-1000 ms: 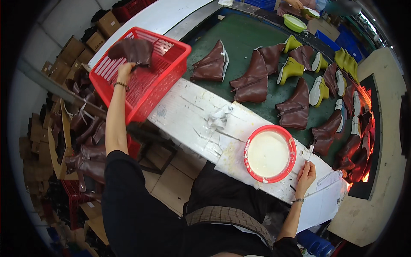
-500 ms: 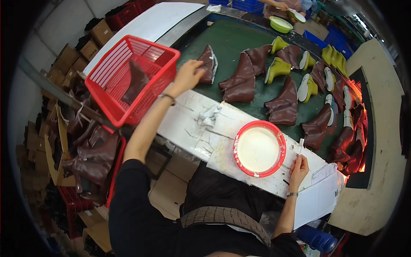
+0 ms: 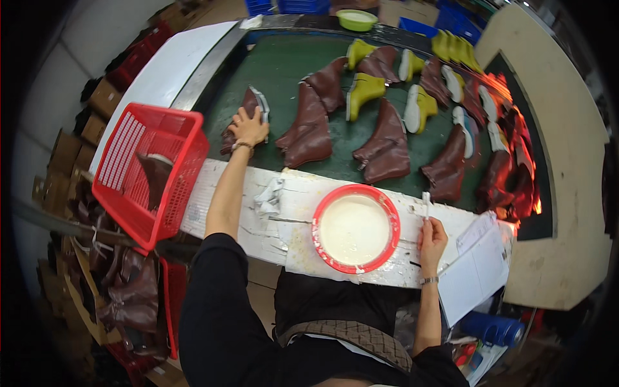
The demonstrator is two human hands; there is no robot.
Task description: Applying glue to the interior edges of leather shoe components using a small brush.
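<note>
Brown boot point(image 3: 249, 99) upper left of centre, likely light and supple, suits gripping mid-body beneath the spread left hand point(image 3: 249, 128); right hand point(image 3: 432, 241) pinches white stick point(image 3: 425, 201).

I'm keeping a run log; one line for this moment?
Left hand: on brown leather ankle boot; right hand: holding thin white stick; round red plastic basin: white liquid; red plastic basket: another brown boot inside
</note>
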